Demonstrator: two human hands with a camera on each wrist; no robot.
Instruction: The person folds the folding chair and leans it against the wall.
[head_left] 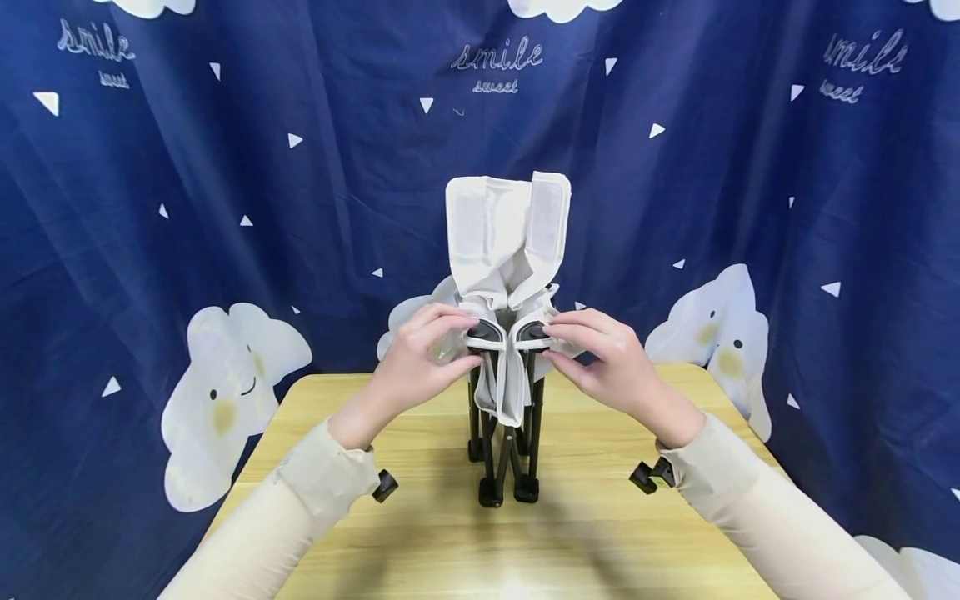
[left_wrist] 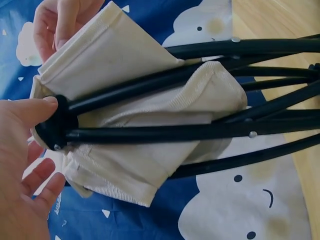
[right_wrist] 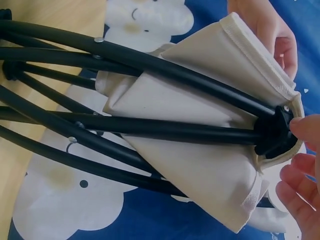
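Note:
A folding chair [head_left: 469, 225] with off-white fabric and black tubular legs [head_left: 488, 454] stands folded upright in front of me, its feet on the table. My left hand [head_left: 423, 354] pinches the chair's left front corner between thumb and fingers. In the left wrist view that thumb presses on a black plastic joint [left_wrist: 59, 122] where two tubes meet. On the other side my right hand [head_left: 600, 357] pinches the matching corner, its thumb against another black joint [right_wrist: 276, 134] in the right wrist view. Fabric hangs in folds between the tubes.
The wooden table [head_left: 420, 533] extends around the chair's feet. Behind it hangs a dark blue curtain [head_left: 360, 167] with white clouds and triangles. A small black device [head_left: 385, 486] sits at my left cuff and another [head_left: 643, 477] at my right.

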